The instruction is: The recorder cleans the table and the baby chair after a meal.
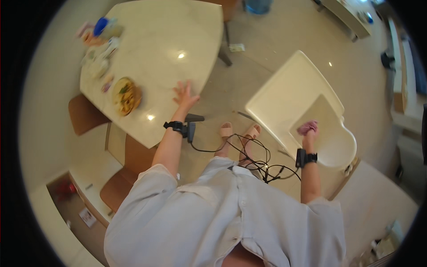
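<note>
My left hand [186, 97] is spread at the right edge of a pale, glossy table [164, 40], fingers apart and holding nothing. Whether its fingertips press on the top or hover just above it, I cannot tell. On my right, a crumpled purple cloth [307, 127] is bunched in my right hand [310, 135], whose fingers are mostly covered by it. That hand is inside the seat of a white high chair [284, 91], which has a broad, flat tray. Left of my left hand, a round dish of yellowish food [126, 97] sits near the table's edge.
A blue-lidded container [103, 27] and crumpled wrappers [98, 64] line the table's far left side. Brown chairs [86, 115] stand around it. Black cables [260, 162] hang between my wrist devices, above my sandals. Scraps and a packet [237, 47] lie on the floor.
</note>
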Tool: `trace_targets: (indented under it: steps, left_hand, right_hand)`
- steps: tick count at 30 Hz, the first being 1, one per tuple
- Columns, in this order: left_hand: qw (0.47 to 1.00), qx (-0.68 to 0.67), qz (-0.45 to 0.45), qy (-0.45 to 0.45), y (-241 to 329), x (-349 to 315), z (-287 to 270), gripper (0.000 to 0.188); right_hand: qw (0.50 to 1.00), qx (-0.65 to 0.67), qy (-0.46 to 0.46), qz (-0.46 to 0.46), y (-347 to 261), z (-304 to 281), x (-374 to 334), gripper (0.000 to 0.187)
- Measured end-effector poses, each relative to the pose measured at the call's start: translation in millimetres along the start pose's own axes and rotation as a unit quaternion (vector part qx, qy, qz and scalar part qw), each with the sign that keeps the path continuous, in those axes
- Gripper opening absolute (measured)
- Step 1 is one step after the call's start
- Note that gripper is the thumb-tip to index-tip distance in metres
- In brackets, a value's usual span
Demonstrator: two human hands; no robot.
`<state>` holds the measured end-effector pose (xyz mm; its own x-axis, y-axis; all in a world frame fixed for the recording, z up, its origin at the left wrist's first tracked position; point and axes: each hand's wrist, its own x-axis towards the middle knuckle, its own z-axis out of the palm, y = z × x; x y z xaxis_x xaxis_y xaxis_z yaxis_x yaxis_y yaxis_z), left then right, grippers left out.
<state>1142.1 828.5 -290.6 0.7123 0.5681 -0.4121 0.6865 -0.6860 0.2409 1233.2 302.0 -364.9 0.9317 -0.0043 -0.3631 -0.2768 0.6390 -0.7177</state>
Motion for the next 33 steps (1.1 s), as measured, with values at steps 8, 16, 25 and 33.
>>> trace_targets:
  steps: [8,16,25,33]
  left_hand:
    - [0.399,-0.910,-0.072,0.086,-116,-56,-63,0.042]
    - [0.410,-0.906,-0.100,-0.045,-202,-74,-115,0.060]
    - [0.387,-0.913,-0.112,-0.069,-208,-37,-103,0.048]
    - [0.318,-0.944,-0.014,-0.086,-243,0,-79,0.050]
  right_hand:
    - [0.786,-0.475,-0.263,-0.295,-5,290,-55,0.031]
    - [0.397,-0.676,-0.462,-0.414,90,278,-32,0.017]
    - [0.450,-0.750,-0.405,-0.265,68,317,-25,0.015]
    - [0.496,-0.718,-0.391,-0.292,68,267,-55,0.020]
